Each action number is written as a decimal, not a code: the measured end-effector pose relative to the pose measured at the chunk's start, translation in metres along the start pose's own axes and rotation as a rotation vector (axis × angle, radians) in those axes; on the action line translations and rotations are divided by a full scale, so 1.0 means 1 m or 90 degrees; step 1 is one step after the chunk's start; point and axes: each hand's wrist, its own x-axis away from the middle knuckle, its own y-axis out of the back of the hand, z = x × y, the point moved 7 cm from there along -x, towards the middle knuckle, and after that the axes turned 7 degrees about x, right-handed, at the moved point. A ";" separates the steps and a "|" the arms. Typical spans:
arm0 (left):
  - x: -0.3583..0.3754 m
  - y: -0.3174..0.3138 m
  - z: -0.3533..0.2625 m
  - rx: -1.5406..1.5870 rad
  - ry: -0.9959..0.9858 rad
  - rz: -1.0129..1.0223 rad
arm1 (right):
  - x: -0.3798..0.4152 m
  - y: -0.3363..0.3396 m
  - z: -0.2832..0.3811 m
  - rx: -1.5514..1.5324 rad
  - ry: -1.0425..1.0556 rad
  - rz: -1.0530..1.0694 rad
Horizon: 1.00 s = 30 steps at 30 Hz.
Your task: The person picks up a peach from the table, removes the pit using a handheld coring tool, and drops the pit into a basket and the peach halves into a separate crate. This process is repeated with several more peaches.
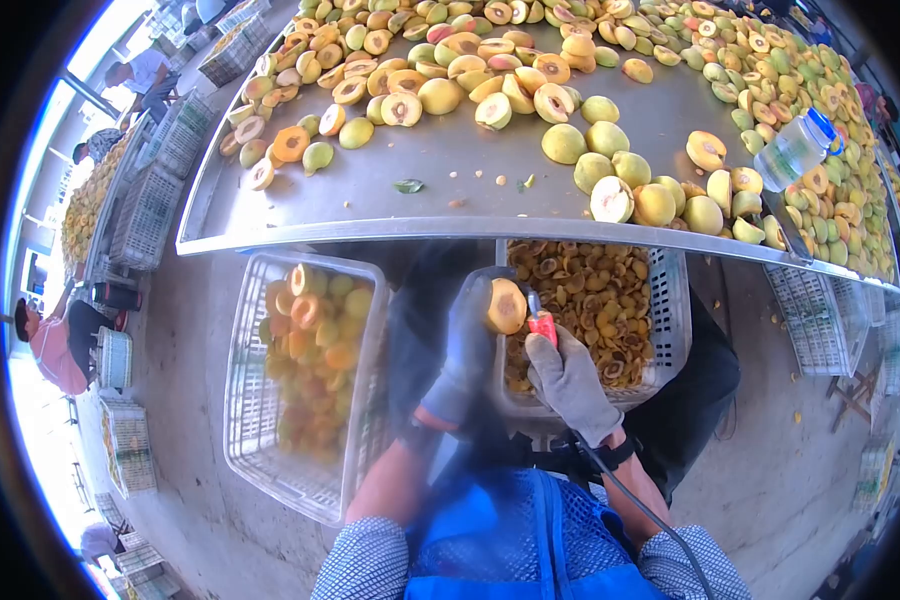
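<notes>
Gloves cover both hands: the left hand (467, 345) has its fingers wrapped around a halved peach (506, 306), cut face turned up toward the camera, while the right hand (570, 382) is clamped on a red-handled pitting tool (542, 325) whose tip meets the fruit's right edge. Fruit and tool sit just below the front edge of the steel table (450, 160), directly above a white basket of pits (670, 300) that stands between the person's knees. A second basket (255, 400) to the left holds pitted halves, and whole and halved peaches lie heaped over the far and right parts of the table, with a plastic water bottle (798, 148) lying among them at right. A dark cord (650, 510) runs from the right wrist down past the blue apron (510, 540). To do this step well, I judge the left fingers should stay behind the fruit's skin side and clear of the blade's path, the half held steady with its cut face open to view, and the tool turned in a shallow scoop around the stone so little flesh is lost. Keeping the work over the pit basket lets the stone drop straight in. Other workers sit at the far left edge.
</notes>
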 end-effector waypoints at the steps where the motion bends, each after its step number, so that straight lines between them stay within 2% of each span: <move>1: 0.001 0.000 0.001 -0.021 -0.020 -0.008 | -0.001 0.000 -0.001 0.000 -0.003 -0.001; 2: 0.001 -0.001 0.001 -0.022 -0.019 -0.009 | -0.003 0.000 0.008 0.151 0.036 -0.030; 3: 0.001 -0.007 -0.008 -0.132 -0.081 0.021 | -0.003 -0.001 0.018 0.300 0.076 -0.059; 4: 0.002 -0.014 -0.016 -0.242 -0.143 0.050 | -0.001 -0.002 0.023 0.299 0.077 -0.058; 5: 0.002 -0.016 -0.017 -0.243 -0.144 0.049 | 0.000 -0.001 0.027 0.304 0.062 -0.071; 7: 0.001 -0.011 -0.009 -0.095 -0.043 -0.007 | 0.000 0.000 0.023 0.308 0.049 -0.084; 8: 0.004 -0.020 -0.020 -0.198 -0.129 0.015 | 0.000 0.000 0.017 0.263 0.047 -0.076; 12: 0.000 -0.029 -0.025 -0.316 -0.190 0.055 | 0.000 0.004 0.014 0.227 0.066 -0.091; 14: -0.002 -0.022 -0.016 -0.122 -0.067 0.005 | 0.001 0.006 0.024 0.264 0.050 -0.071; 16: -0.003 -0.023 -0.016 -0.115 -0.049 0.006 | -0.001 0.004 0.023 0.302 0.035 -0.048; 18: -0.004 -0.022 -0.013 -0.106 -0.031 0.005 | -0.004 0.002 0.017 0.253 0.039 -0.044; 21: -0.006 -0.023 -0.011 -0.158 -0.079 0.043 | -0.001 -0.003 0.023 0.213 0.002 -0.028; 24: -0.006 -0.024 -0.013 -0.215 -0.104 0.072 | 0.002 -0.008 0.028 0.176 0.043 -0.020; 27: -0.010 -0.019 -0.009 -0.227 -0.068 0.106 | 0.002 -0.011 0.013 0.130 0.023 -0.003; 28: -0.013 -0.018 0.001 -0.183 -0.005 0.117 | 0.005 -0.013 0.014 0.125 0.033 0.012; 30: -0.018 -0.022 0.008 -0.152 0.087 0.143 | 0.010 -0.020 0.004 -0.101 -0.133 0.062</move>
